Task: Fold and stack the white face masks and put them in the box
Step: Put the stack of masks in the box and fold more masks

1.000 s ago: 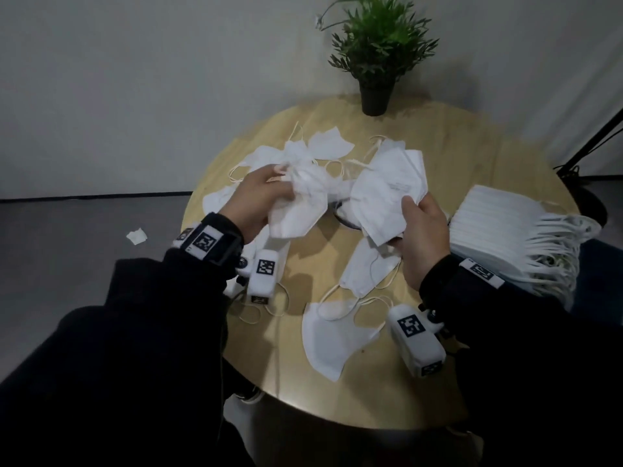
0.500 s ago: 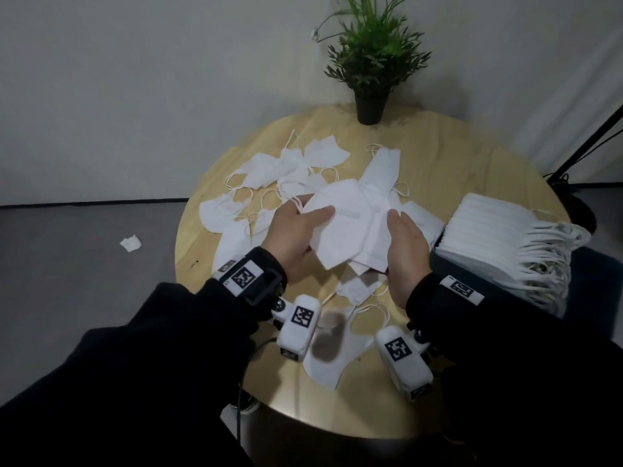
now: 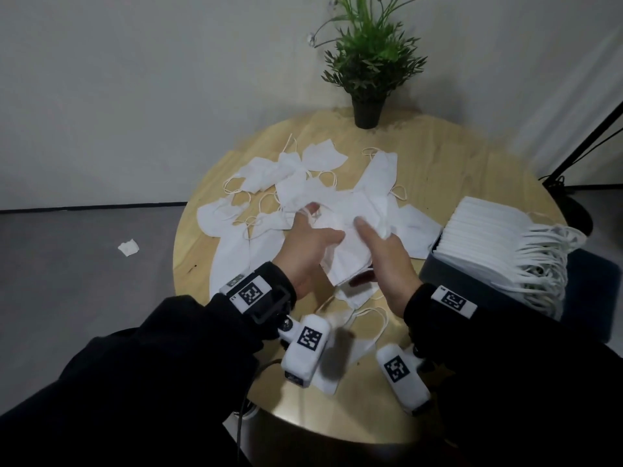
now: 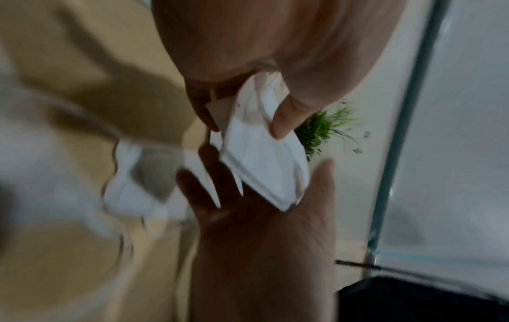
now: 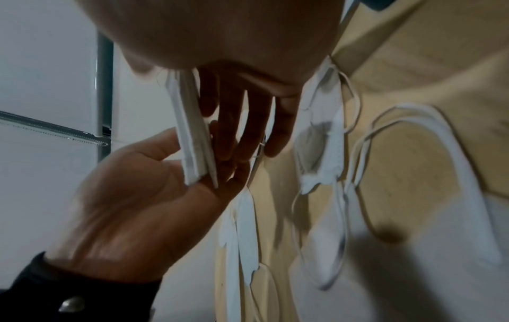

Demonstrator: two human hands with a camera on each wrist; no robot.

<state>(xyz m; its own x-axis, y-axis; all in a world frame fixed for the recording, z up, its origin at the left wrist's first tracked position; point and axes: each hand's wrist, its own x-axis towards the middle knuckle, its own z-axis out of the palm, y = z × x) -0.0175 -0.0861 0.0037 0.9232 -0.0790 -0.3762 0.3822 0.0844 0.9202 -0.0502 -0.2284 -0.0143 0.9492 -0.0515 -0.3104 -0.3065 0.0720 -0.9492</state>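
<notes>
Above the middle of the round wooden table (image 3: 438, 170), both hands meet around a small bunch of folded white masks (image 3: 347, 261). My left hand (image 3: 320, 224) pinches the bunch between thumb and fingers (image 4: 286, 117). My right hand (image 3: 374, 244) lies against the bunch with straight fingers (image 5: 242, 122). The bunch shows edge-on in the right wrist view (image 5: 192, 139). Several loose masks (image 3: 256, 173) lie scattered on the table's left and back. Others lie near the front edge (image 3: 354, 335). A dark box (image 3: 435, 274) on the right holds a tall stack of folded masks (image 3: 485, 234).
A potted green plant (image 3: 369, 109) stands at the table's far edge. A white scrap (image 3: 128, 247) lies on the grey floor to the left. A black stand (image 3: 580, 153) leans at the far right. The masks' ear loops hang over the box's right side (image 3: 539, 274).
The hands, each holding masks apart a second ago, have come together, and the masks are now one bunch between them, lower and nearer to me.
</notes>
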